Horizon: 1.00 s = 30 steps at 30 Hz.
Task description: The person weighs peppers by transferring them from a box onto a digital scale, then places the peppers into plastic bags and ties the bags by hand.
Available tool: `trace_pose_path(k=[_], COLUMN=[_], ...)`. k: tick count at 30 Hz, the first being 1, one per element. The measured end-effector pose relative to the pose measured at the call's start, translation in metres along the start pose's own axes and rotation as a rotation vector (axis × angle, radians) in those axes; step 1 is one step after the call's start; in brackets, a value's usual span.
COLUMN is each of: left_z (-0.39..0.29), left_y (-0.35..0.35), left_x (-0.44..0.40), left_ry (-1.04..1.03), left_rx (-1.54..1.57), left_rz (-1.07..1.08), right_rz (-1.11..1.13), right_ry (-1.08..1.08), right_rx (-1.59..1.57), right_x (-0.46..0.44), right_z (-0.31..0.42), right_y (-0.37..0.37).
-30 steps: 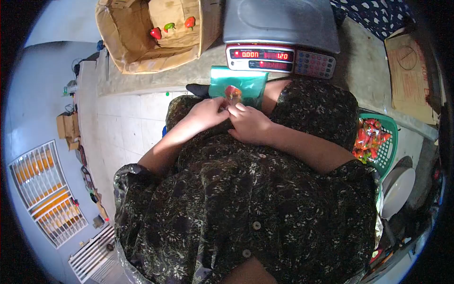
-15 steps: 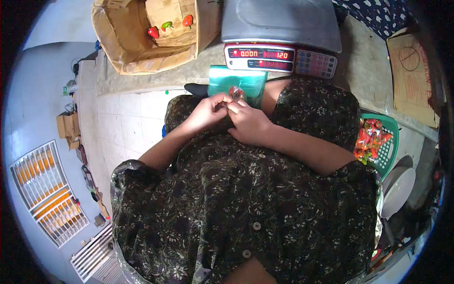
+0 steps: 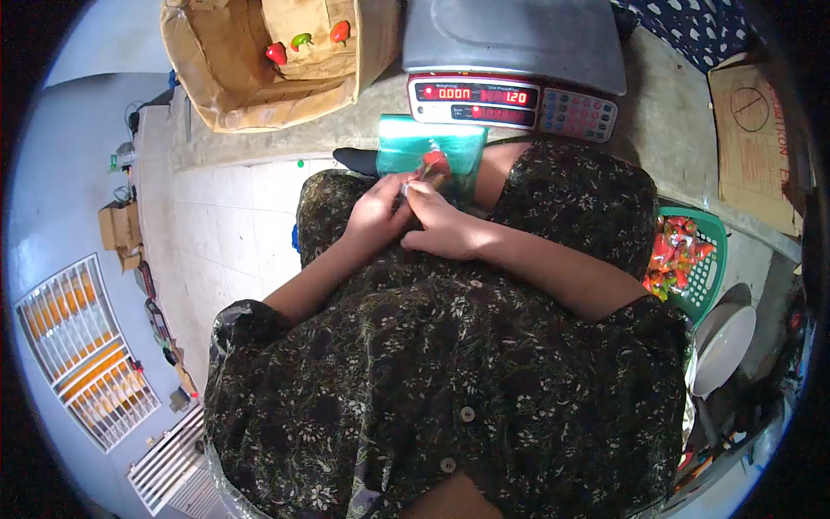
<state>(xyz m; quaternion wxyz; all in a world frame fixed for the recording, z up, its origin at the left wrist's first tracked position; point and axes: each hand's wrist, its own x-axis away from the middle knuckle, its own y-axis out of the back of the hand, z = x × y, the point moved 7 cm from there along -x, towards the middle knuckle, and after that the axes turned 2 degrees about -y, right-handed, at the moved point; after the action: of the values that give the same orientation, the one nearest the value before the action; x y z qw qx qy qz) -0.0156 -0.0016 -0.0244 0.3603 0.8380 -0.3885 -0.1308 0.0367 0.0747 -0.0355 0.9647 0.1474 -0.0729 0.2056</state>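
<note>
A small clear plastic bag of peppers [image 3: 434,163] sticks up from between my two hands, with red showing through it. My left hand [image 3: 378,212] is closed, its fingers pinching the gathered end of the bag. Close against it, my right hand [image 3: 445,227] is also closed on that end, the thumb pointing up toward the bag. Beneath and beyond the hands lies a stack of green plastic bags [image 3: 398,143] across my lap. The exact grip of the fingertips is partly hidden.
Ahead stands a digital scale [image 3: 514,39] with lit red digits. Left of it, an open cardboard box [image 3: 233,104] contains two red peppers and a green one. To the right are a green basket [image 3: 713,251] of bagged peppers, a white bowl [image 3: 724,350] and a flattened carton [image 3: 756,143].
Both hands have shifted slightly left and down. The bag now leans away from them, showing more of its red contents.
</note>
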Motion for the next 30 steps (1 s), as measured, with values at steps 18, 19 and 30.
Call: trace_pose_path(k=[18, 19, 30], left_z=[0.021, 0.018, 0.036], left_y=[0.0, -0.001, -0.017], left_x=[-0.013, -0.012, -0.002], left_ry=[0.25, 0.235, 0.143], left_rx=[0.507, 0.427, 0.446], left_rz=[0.354, 0.438, 0.435], right_rz=[-0.028, -0.014, 0.033], right_ry=[0.097, 0.067, 0.061], right_rx=[0.117, 0.14, 0.163], right_x=[0.005, 0.006, 0.007], right_z=[0.005, 0.004, 0.001], right_y=[-0.001, -0.004, -0.006])
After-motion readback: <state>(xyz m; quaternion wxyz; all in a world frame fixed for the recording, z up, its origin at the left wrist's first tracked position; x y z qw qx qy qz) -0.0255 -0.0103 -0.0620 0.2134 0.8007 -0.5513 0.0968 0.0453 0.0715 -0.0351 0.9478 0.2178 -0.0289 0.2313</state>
